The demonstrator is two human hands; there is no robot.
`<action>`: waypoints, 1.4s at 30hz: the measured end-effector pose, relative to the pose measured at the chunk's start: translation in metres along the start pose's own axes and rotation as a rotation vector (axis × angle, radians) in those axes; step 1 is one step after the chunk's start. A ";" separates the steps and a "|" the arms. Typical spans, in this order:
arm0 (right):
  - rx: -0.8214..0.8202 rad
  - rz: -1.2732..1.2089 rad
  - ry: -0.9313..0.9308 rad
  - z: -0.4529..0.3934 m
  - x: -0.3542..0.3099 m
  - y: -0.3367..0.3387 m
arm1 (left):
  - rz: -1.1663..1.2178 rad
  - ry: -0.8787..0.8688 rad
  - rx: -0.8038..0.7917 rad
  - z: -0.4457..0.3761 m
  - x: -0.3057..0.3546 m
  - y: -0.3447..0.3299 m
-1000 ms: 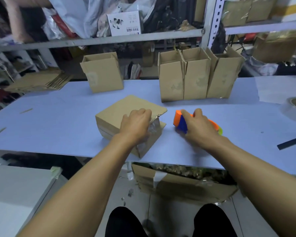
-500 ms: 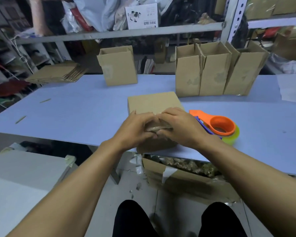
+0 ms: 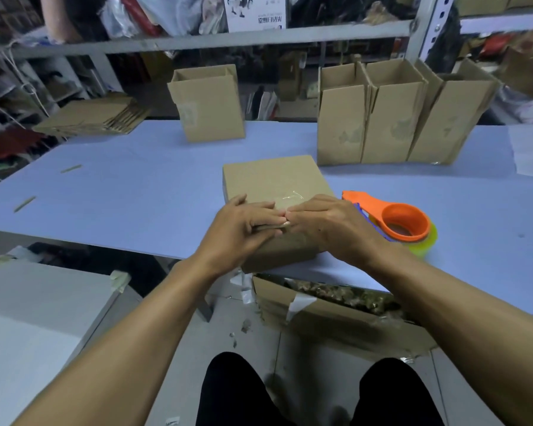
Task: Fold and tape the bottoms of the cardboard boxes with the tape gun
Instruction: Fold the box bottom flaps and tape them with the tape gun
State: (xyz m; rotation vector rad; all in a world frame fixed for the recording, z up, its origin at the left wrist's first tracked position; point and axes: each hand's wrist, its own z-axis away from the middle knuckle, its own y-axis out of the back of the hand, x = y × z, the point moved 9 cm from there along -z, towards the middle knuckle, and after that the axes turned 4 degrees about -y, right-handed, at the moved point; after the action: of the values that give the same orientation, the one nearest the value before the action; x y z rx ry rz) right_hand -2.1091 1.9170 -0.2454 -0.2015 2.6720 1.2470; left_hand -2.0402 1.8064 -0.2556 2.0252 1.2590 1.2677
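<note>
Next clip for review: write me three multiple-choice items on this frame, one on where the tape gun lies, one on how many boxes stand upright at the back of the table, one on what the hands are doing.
1. The tape gun lies
A. to the right of the box being worked on
B. on the shelf
C. in the left hand

2. Open boxes standing upright at the back of the table:
A. two
B. four
C. six

3. Both hands are
A. lifted off the box
B. pressing flat on the box's near edge
C. gripping the tape gun

Key: 1 A, it rests on the table beside the box. 2 B, one alone, three together. 3 B, left hand and right hand meet fingertip to fingertip over the tape.
</note>
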 end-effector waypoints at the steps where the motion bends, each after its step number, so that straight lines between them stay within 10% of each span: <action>1: 0.011 0.009 0.014 0.002 -0.001 0.000 | -0.002 0.001 0.003 0.000 0.000 -0.001; 14: -0.035 0.191 -0.113 0.009 0.035 -0.017 | 0.050 0.014 -0.009 -0.001 0.003 0.005; 26: -0.158 0.292 -0.202 0.013 0.039 -0.030 | -0.603 0.035 -0.235 -0.006 -0.003 -0.015; 37: -0.285 0.223 -0.334 0.010 0.026 -0.029 | -0.533 0.102 -0.347 -0.002 -0.013 -0.020; 42: -0.099 0.012 -0.311 0.021 0.024 -0.015 | -0.221 -0.018 0.091 0.009 0.001 -0.004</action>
State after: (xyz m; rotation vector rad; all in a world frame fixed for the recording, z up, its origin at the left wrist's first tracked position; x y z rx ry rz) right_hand -2.1275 1.9227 -0.2750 -0.0026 2.3540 1.2962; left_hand -2.0338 1.8101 -0.2626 1.8909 1.5092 1.1056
